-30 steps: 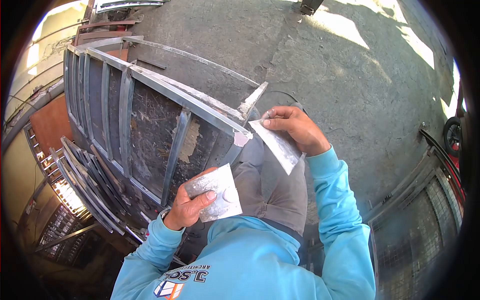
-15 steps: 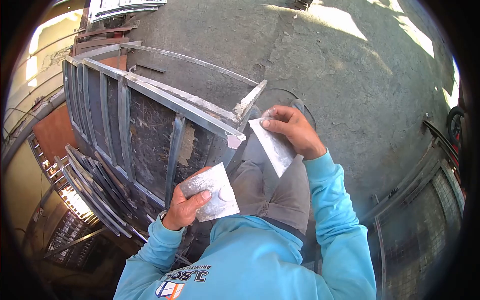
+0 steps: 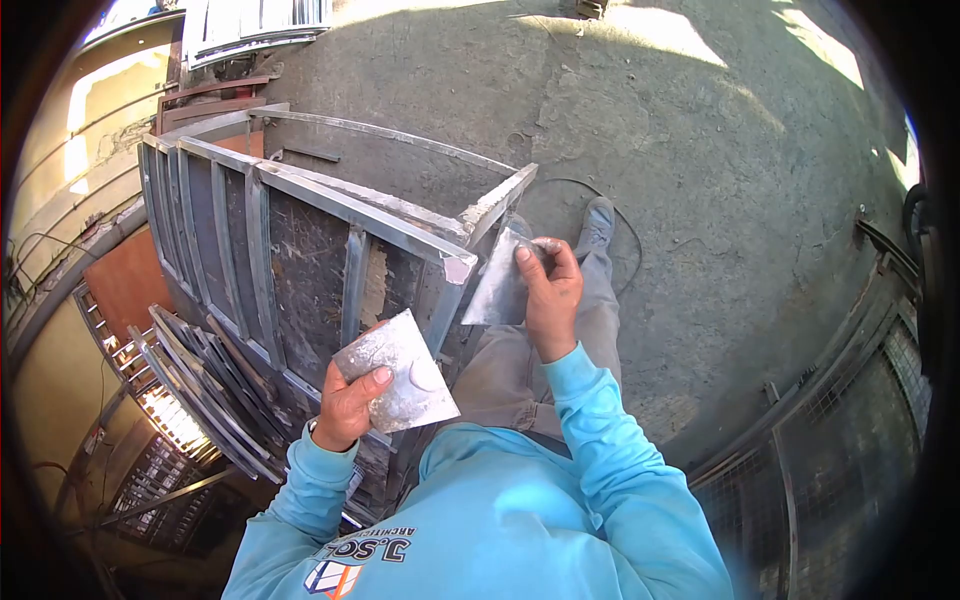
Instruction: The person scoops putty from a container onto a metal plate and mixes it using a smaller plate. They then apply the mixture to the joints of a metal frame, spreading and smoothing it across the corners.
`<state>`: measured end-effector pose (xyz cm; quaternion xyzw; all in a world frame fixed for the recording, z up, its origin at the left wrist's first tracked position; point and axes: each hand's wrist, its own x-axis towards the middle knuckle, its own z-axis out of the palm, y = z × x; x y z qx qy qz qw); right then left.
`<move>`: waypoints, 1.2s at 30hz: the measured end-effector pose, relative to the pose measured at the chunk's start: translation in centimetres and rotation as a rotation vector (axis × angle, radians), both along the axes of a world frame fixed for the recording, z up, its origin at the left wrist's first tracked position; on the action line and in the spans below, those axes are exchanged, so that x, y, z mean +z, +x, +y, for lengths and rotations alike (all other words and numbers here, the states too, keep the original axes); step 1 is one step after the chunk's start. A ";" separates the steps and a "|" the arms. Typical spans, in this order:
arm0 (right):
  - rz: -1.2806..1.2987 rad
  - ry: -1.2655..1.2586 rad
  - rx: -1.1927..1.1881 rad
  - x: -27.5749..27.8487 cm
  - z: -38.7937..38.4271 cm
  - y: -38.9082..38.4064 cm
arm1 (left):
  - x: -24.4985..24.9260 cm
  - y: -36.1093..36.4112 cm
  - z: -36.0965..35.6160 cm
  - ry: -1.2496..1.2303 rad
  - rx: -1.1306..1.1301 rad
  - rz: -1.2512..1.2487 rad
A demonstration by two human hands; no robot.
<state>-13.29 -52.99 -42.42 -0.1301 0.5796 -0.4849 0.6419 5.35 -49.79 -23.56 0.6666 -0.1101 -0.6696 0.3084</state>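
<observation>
In the right hand (image 3: 550, 300): a grey plate (image 3: 495, 285), clamped by its upper edge between thumb and fingers; fingertips behind it hidden.
In the left hand (image 3: 348, 405): a pale plate (image 3: 400, 375), flat and smeared, gripped with thumb on the upper face; most of the other fingers are out of sight underneath.
Mark on the pale plate: a rounded patch near one edge; whether lump, smear or dent cannot be told.
Shift since the earlier views: right hand carried inward, across the legs; grey plate turned and brought nearer the frame; left hand little altered.
Bearing on the work: the grey plate now appears beside the frame's near end, with the pale plate close by; contact with the frame cannot be made out.
Metal frame (image 3: 350, 215): barred, on the person's left; pink patch (image 3: 459, 268) at its near corner; lower part obscured by the left hand and pale plate.
Shoe (image 3: 597, 225): one plain on the floor (image 3: 720, 210); the other largely covered.
Strips (image 3: 205, 395): piled beyond the frame, lower ends lost in shadow.
Mesh panel (image 3: 855, 450): right side, dim, cut off by the lens rim.
</observation>
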 end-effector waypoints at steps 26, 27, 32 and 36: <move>0.728 -1.323 1.139 25.7 -9.6 -0.4 | 2.3 -1.9 1.6 -0.765 0.419 -0.030; 0.730 -1.329 1.161 26.0 -9.6 0.8 | 2.0 -1.5 1.8 -0.763 0.430 -0.033; 0.770 -1.378 1.332 26.2 -9.5 4.9 | 1.5 0.6 1.8 -0.842 0.480 -0.043; 0.794 -1.407 1.391 25.3 -9.6 7.4 | 0.9 2.0 2.3 -0.823 0.464 -0.002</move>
